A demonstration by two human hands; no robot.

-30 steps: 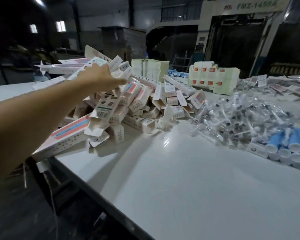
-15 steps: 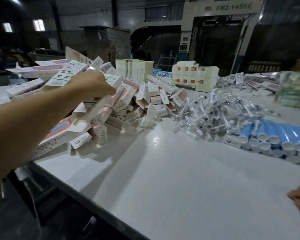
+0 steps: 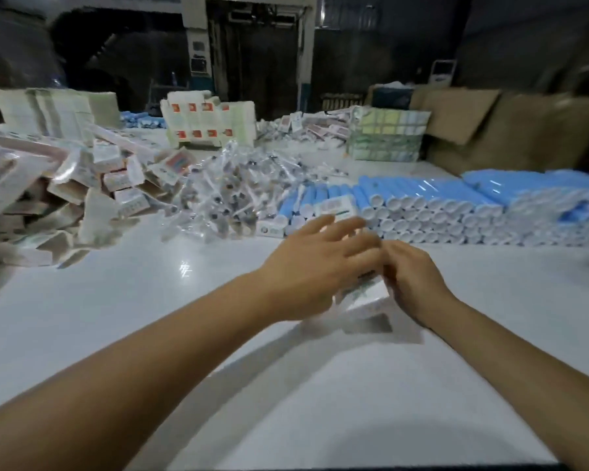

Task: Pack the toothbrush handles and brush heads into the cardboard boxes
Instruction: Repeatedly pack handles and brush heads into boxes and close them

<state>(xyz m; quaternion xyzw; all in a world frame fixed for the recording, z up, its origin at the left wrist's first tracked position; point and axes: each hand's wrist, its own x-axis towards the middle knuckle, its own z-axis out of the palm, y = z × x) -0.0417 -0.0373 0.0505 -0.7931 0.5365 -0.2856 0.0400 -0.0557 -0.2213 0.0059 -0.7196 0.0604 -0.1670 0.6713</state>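
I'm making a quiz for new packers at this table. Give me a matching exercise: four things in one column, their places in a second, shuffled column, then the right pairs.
Things
1. blue toothbrush handles
2. heap of loose cardboard boxes
3. bagged brush heads
4. small box

Places
A. between the left hand and the right hand
B. left side of the table
C. stacked in rows at the right
D. pile at the middle, between boxes and handles

Pairs: 1-C, 2-B, 3-D, 4-A

No legible text or labels.
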